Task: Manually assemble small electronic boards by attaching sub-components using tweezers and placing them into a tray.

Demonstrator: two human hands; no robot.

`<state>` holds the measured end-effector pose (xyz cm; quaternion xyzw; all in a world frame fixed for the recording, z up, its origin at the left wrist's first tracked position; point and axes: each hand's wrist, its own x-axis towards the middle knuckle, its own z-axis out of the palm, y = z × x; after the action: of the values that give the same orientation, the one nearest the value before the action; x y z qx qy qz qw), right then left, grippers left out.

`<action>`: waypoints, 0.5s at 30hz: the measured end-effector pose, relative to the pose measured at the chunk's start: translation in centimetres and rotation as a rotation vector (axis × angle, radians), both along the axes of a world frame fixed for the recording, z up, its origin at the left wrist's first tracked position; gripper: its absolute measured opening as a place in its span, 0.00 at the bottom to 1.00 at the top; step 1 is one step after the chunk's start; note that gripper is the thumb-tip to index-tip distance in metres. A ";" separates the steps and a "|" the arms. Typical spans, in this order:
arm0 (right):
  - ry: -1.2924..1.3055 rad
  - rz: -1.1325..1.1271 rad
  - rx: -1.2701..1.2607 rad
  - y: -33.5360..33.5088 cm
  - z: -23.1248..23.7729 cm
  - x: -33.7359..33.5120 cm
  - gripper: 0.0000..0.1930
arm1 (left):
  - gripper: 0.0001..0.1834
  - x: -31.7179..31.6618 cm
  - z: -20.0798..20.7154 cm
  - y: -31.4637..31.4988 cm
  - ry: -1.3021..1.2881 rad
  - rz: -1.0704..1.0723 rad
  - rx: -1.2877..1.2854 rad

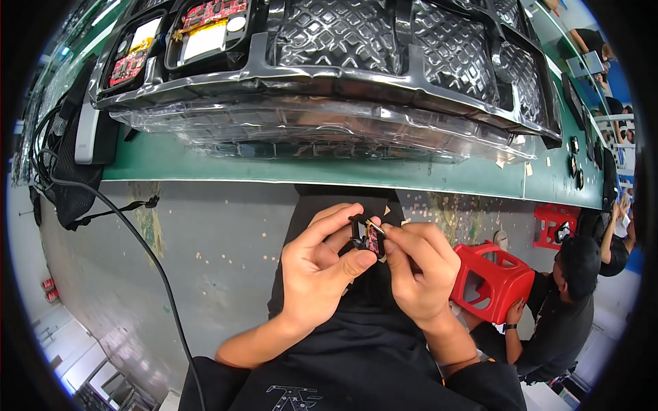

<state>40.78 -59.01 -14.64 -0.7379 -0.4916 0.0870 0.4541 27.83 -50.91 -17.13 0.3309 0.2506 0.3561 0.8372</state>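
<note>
Above my lap I hold a small black plastic housing (358,236) with a red circuit board (372,241) in it. My left hand (317,264) grips the housing's left side between thumb and fingers. With thumb and forefinger, my right hand (419,270) pinches the other side, by a silvery or pale strip at the board's upper edge. The fingertips hide part of the board, so I cannot tell what that strip is. On the table, a black moulded tray (315,85) carries similar housings with red boards (128,66) and white battery-like blocks (204,41) in its left compartments.
More clear trays lie stacked under the black one on the green table (157,161). A black cable (154,264) hangs at the left, near a mesh bag (72,164). To the right are a red stool (490,281) and a seated co-worker (558,318). Small scraps litter the floor.
</note>
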 end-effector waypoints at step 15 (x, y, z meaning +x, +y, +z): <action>-0.113 0.018 -0.023 -0.3 0.6 0.9 0.15 | 0.31 0.3 0.0 0.3 0.001 -0.041 0.037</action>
<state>41.71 -59.35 -14.04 -0.7423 -0.5223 0.0549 0.4162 28.16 -50.65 -17.10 0.3513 0.2376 0.3434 0.8380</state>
